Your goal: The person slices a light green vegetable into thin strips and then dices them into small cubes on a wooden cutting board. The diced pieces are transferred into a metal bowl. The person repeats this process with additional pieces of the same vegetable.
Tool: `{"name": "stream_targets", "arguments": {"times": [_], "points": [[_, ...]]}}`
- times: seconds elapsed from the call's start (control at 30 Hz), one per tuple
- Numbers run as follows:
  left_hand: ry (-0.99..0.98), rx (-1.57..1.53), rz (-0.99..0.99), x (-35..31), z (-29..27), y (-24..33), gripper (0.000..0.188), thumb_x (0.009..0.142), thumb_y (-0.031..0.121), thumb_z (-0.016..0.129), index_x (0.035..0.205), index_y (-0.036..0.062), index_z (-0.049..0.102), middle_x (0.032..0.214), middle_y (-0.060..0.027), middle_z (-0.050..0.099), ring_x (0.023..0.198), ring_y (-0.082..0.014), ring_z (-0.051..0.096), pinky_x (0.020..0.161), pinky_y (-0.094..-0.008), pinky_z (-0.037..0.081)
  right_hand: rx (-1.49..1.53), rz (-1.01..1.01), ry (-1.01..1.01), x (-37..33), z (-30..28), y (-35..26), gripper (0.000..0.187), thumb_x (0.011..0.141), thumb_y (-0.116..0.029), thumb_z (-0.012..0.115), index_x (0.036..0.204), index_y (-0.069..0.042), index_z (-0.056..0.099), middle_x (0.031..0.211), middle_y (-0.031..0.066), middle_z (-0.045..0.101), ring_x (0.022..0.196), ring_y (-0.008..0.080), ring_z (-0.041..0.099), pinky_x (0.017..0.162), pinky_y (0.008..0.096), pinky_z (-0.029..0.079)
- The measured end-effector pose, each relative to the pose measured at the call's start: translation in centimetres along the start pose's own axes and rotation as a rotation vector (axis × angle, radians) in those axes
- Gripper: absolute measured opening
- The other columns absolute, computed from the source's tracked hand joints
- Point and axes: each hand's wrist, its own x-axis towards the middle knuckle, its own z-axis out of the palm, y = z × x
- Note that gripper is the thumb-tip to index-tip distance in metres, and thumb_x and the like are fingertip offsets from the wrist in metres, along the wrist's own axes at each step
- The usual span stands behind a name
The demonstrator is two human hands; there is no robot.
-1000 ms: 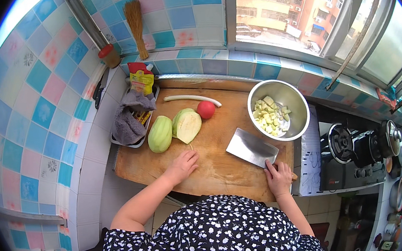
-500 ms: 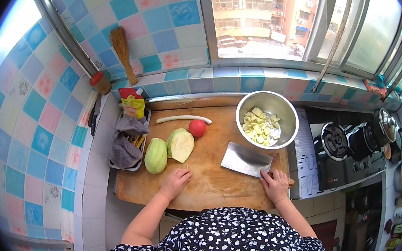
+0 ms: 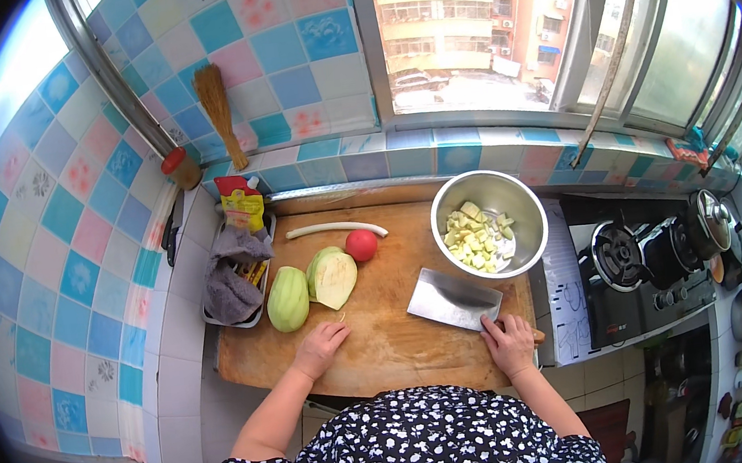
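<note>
Silver cleaver [image 3: 455,298] lies partly beneath the right hand [image 3: 511,343].

Stove [image 3: 618,258] & chopping bd [image 3: 374,350] show kitchen.

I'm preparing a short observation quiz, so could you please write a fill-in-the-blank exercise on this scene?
1. The right hand lies over the handle of a ____.
2. The pale cut pieces lie in a metal ____.
3. The small ball-shaped item on the wooden board is ____ in colour.
Missing words: cleaver; bowl; red.
</note>
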Motion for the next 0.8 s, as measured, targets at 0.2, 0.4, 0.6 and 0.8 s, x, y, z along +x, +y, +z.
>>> {"name": "stream_targets", "arguments": {"times": [0.2,0.4,0.6,0.8], "points": [[0.052,0.089,0.005,1.5,-0.2,1.4,0.019,0.078,0.01,0.067,0.097,0.0061,0.065,0.102,-0.0095,0.064,0.091,-0.0268,0.062,0.078,-0.0355,0.054,0.005,0.008,0.008,0.0,0.0,-0.1,0.034,0.081,-0.028,0.074,0.115,-0.023,0.071,0.095,0.0032,0.058,0.087,0.024,0.057,0.078,0.0389,0.046],[0.0,0.103,-0.208,2.3,1.2,1.1,0.012,0.079,0.008,0.064,0.089,0.0054,0.058,0.095,-0.0126,0.059,0.09,-0.0299,0.06,0.077,-0.0397,0.053,0.025,0.011,0.01,-0.1,-0.1,0.0,0.034,0.081,-0.027,0.074,0.114,-0.023,0.071,0.095,0.0035,0.057,0.087,0.0244,0.057,0.077,0.0389,0.046],[-0.161,0.067,-0.387,3.7,1.8,0.8,0.015,0.078,0.008,0.064,0.091,0.0046,0.057,0.096,-0.0157,0.059,0.093,-0.0337,0.059,0.079,-0.0438,0.053,0.022,0.006,0.017,0.0,-0.1,0.0,0.033,0.08,-0.028,0.075,0.112,-0.023,0.071,0.093,0.0023,0.056,0.086,0.0223,0.057,0.077,0.0383,0.046],[-0.146,-0.007,-0.424,4.3,1.1,1.2,0.016,0.078,0.008,0.064,0.092,0.0041,0.059,0.097,-0.0168,0.059,0.092,-0.0341,0.061,0.078,-0.0447,0.053,0.049,0.017,0.024,0.0,-0.1,0.1,0.034,0.079,-0.028,0.076,0.112,-0.023,0.071,0.093,0.0024,0.056,0.087,0.0218,0.057,0.078,0.0385,0.046]]}}
